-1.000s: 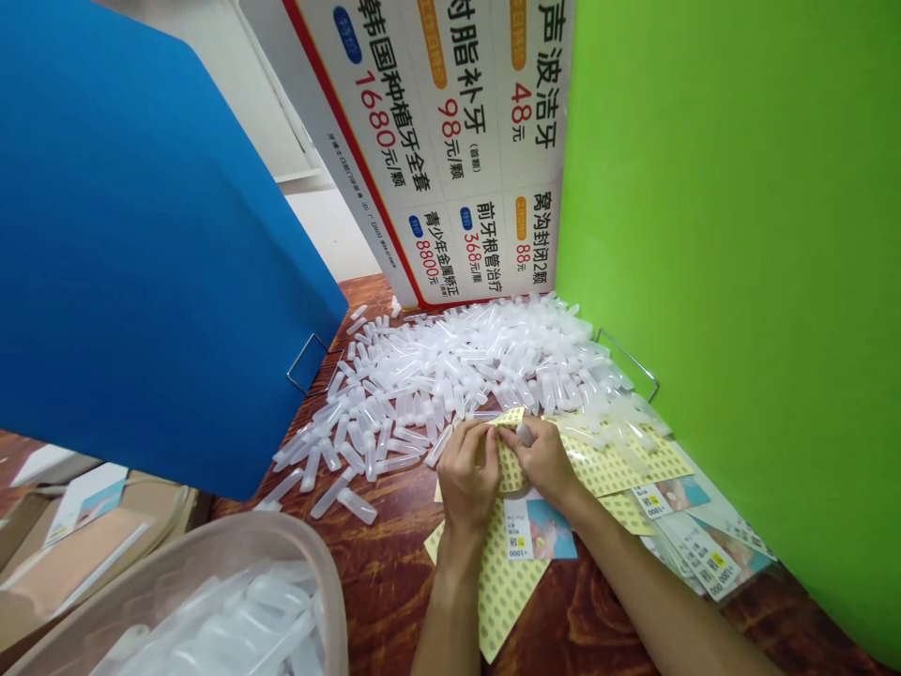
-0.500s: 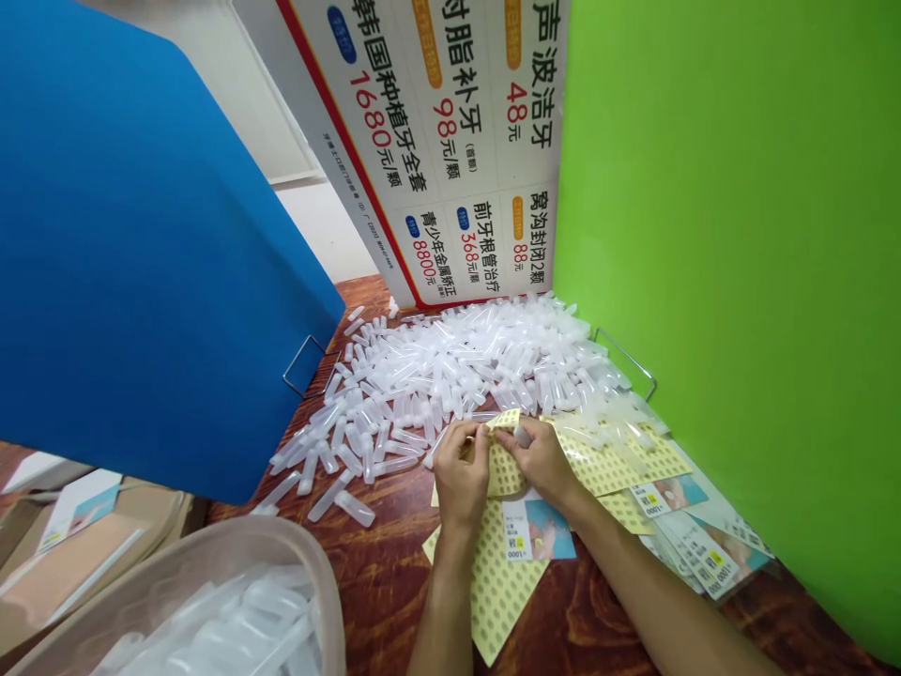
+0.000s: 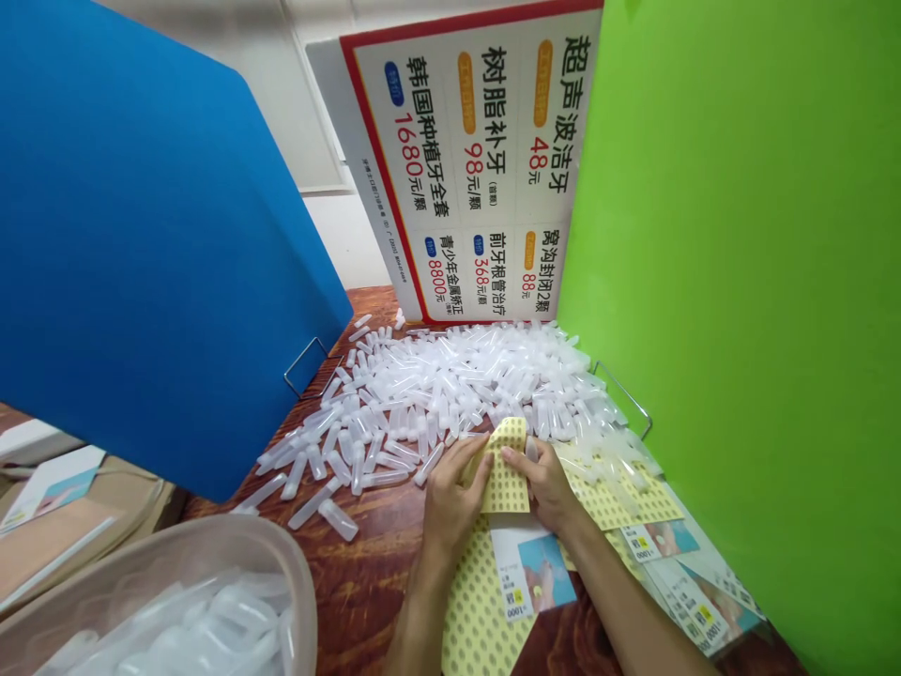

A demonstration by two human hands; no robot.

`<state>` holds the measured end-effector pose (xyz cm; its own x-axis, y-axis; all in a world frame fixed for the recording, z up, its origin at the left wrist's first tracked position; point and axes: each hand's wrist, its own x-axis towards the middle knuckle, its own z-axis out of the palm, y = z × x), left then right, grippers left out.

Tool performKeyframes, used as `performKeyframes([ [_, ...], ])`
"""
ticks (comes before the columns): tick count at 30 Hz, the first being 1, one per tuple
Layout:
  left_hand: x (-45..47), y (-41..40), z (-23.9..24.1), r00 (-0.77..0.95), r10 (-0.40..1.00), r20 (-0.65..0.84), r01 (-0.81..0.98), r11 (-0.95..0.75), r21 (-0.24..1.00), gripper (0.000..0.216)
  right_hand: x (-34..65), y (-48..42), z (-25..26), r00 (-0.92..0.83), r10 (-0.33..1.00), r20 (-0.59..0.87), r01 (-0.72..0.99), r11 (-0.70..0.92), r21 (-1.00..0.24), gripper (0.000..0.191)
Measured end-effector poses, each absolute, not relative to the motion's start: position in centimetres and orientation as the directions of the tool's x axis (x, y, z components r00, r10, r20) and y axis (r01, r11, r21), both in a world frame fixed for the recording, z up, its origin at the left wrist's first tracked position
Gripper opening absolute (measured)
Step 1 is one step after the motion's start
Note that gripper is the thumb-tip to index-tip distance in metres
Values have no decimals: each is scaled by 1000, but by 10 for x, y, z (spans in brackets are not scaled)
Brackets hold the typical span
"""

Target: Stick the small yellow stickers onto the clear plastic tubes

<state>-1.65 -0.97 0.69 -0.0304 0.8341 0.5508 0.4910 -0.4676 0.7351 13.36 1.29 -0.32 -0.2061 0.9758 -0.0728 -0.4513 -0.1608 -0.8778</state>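
Observation:
My left hand [image 3: 451, 496] grips the left edge of a small yellow sheet of dotted round stickers [image 3: 508, 490] between thumb and fingers. On the opposite side, my right hand [image 3: 553, 486] is closed on the same sheet, its thumb lying across the front. A small translucent plastic tube [image 3: 531, 449] pokes up from the right hand's fingers; its lower part is hidden. Beneath the hands lie a printed card [image 3: 545, 571] and a larger yellow sticker sheet [image 3: 485, 610]. Just beyond spreads a heap of similar capped tubes [image 3: 457, 376].
More sticker sheets [image 3: 598, 488] and printed cards [image 3: 694, 601] lie to the right. A plastic tub [image 3: 304, 582] of tubes stands at lower left, near a cardboard box [image 3: 133, 507]. Blue [image 3: 155, 216] and green [image 3: 739, 282] panels and a printed signboard [image 3: 457, 169] surround the heap.
The sheet's face has turned more toward me, and its upper part looks less folded. Both hands still hold it, slightly lower in view. The camera has tilted up, showing more of the signboard.

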Motion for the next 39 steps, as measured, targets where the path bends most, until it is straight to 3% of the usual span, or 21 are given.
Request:
performKeyframes([
  [5, -12, -10, 4, 25, 761, 648, 606, -527, 596, 30, 132, 9, 1, -98, 995, -3, -353, -37, -935, 32],
  [8, -12, -10, 5, 28, 755, 655, 610, -532, 587, 30, 132, 8, 4, -51, 998, 47, -299, 29, -954, 32],
  [17, -12, -10, 9, -19, 752, 659, 568, -534, 626, 23, 132, 11, 2, -161, 986, -49, -500, -124, -857, 36],
  [25, -16, -10, 13, -17, 642, 767, 693, -545, 472, 12, 130, 10, 2, -127, 992, 19, -331, -25, -943, 34],
  [28, -17, -8, 15, 10, 679, 734, 639, -569, 517, 11, 130, 10, 2, -89, 995, 50, -307, 20, -951, 31],
  [33, -16, -8, 15, -4, 753, 658, 546, -550, 632, 14, 132, 10, 2, -153, 988, -3, -387, -62, -920, 32],
  [39, -14, -8, 14, 3, 762, 647, 526, -552, 647, 12, 132, 10, 1, -149, 989, -23, -369, -77, -926, 33],
])
